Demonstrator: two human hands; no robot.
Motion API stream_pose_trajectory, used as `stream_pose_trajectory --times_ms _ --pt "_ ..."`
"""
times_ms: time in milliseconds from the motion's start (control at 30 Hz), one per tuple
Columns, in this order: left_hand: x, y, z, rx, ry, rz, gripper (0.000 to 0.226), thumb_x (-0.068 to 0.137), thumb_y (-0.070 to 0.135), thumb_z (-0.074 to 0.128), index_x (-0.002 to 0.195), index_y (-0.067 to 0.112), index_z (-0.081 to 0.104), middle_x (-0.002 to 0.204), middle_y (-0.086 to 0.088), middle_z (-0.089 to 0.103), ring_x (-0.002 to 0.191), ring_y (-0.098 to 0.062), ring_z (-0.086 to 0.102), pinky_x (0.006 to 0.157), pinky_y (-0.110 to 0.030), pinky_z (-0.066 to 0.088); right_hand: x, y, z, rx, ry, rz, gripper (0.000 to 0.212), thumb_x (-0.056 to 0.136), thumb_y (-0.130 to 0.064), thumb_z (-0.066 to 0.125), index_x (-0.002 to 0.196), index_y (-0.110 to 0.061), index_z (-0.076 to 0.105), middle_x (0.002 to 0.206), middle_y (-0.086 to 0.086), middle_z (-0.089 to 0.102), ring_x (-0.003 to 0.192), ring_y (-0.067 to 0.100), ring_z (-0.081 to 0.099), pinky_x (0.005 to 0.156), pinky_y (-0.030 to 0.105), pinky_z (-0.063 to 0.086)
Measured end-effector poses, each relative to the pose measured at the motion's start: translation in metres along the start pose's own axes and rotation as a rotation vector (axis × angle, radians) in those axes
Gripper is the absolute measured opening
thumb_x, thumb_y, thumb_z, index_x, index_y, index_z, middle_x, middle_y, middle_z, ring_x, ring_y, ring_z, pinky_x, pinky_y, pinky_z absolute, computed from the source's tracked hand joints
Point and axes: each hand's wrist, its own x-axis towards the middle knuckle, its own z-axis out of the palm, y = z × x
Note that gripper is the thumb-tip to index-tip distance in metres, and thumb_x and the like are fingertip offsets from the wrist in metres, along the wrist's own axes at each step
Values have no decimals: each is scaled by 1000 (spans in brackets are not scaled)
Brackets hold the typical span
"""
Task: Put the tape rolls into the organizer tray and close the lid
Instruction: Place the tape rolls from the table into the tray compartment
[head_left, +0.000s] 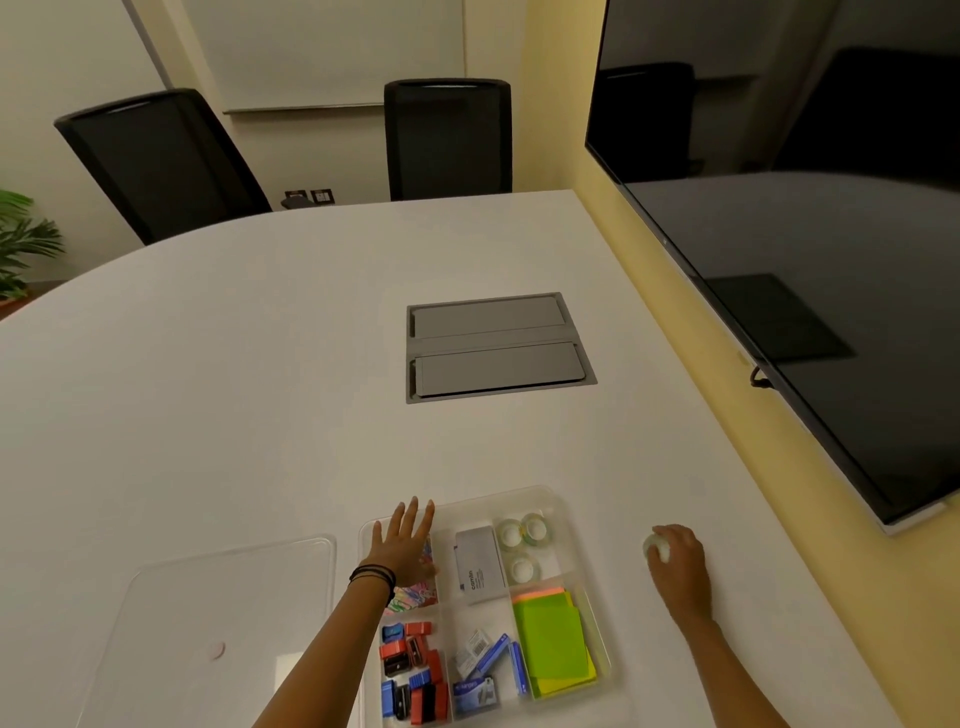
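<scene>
Tape rolls in tray: three clear rolls (521, 543) lie flat in the far right compartment of the organizer tray (563, 506), two side by side at the back and one nearer the person.
Tape roll outside tray: one more pale roll (655, 546) sits on the table (208, 389) to the right of the tray, apart from it, under the right hand.
Right hand: right hand (678, 558) is curled over that roll, fingers wrapped around it, palm down.
Left hand: left hand (402, 545) hovers flat over the tray's far left compartment, fingers spread and straight, gripping nothing; dark bands (373, 576) circle the wrist.
Tray contents: coloured paper clips (413, 597) under the left hand, a grey box (479, 564) in the middle, green sticky notes (553, 636) at near right, blue staple boxes (485, 670) in the near middle, red and blue sharpeners (413, 670) at near left.
Lid: clear lid (218, 623) lies flat on the table left of the tray, off it.
Table fittings: grey cable hatch (496, 345) is set in the tabletop well beyond the tray.
Surroundings: two black chairs (447, 137) at the far edge; a dark screen (805, 234) on the right wall.
</scene>
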Motion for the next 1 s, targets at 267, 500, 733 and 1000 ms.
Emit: stream_pose_trajectory --times_ms 267,500,733,1000 --pt "0 -2 1 -2 0 19 94 91 46 52 147 18 -18 158 -12 -22 146 -31 -18 117 -58 -2 -17 1 16 -172 -110 -21 43 80 7 60 122 1 53 137 26 43 128 41 38 105 49 37" --pt "-1 -3 3 50 27 17 94 90 52 49 147 19 -18 158 -10 -20 146 -30 -18 114 -63 -8 -28 0 17 -173 -137 -59 40 77 12 58 113 -3 60 125 20 52 115 37 46 93 48 48" --pt "-1 -6 4 9 29 34 95 90 53 50 147 20 -18 158 -9 -21 146 -31 -19 114 -62 -7 -26 -18 19 -86 -190 -32 36 80 -6 68 114 -9 58 117 14 53 106 31 52 83 40 49" --pt "-2 -7 3 -8 36 42 94 90 52 50 147 19 -17 158 -9 -21 146 -31 -19 115 -61 -7 -17 -85 24 230 -148 -187 27 83 -16 69 108 -10 61 107 7 61 87 17 59 74 28 49"
